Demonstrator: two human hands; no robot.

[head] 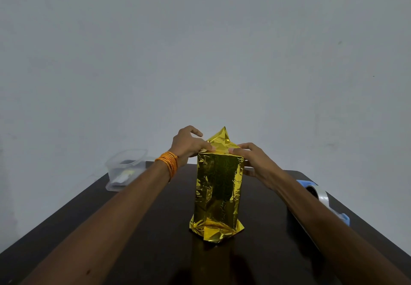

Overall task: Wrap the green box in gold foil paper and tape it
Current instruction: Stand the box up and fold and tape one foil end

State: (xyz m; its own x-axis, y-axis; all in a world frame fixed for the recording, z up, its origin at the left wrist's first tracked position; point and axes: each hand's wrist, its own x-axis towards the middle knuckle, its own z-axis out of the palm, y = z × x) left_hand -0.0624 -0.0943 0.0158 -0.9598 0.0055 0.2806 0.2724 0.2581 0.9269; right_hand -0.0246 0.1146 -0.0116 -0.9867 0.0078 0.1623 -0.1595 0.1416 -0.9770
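A tall box covered in gold foil paper (218, 191) stands upright in the middle of the dark table (142, 229). No green shows; the foil hides the box. At the top the foil rises in a pointed flap. My left hand (189, 144) presses the foil at the top left edge with its fingertips. My right hand (251, 157) presses the top right edge and side. Loose foil flares out at the base. A roll of clear tape on a blue dispenser (320, 195) lies at the right, partly behind my right forearm.
A clear plastic container (124, 169) with small items inside sits at the table's far left corner. A plain grey wall stands behind the table. The table's right edge runs close to the tape dispenser.
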